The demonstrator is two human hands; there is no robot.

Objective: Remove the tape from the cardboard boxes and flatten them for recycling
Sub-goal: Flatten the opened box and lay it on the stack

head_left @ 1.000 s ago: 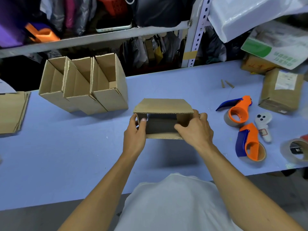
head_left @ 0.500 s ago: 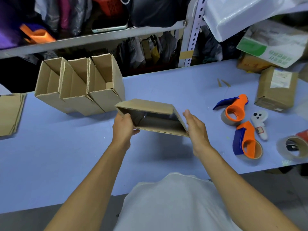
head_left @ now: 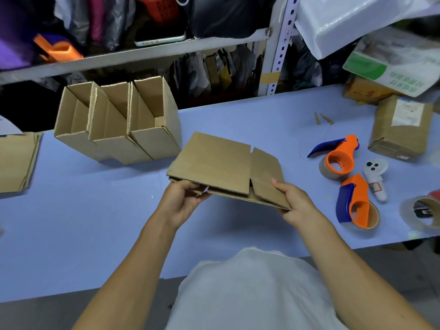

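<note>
Both hands grip the cardboard box (head_left: 221,167) — left hand (head_left: 181,203) pinching its near left edge, right hand (head_left: 295,203) curled under the near right corner. Half a second ago it stood open; now it is collapsed nearly flat above the surface (head_left: 95,222) — ready, probably, for the flattened stack (head_left: 16,160).

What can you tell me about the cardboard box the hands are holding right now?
The cardboard box is plain brown corrugated board, collapsed nearly flat, with fluted edges showing along its near side. A side flap sticks out on its right, set off by a slit. It is held above the blue table, tilted slightly. The left hand grips its near left corner, where a small pale scrap, possibly tape, shows; the right hand holds the near right flap corner.
</note>
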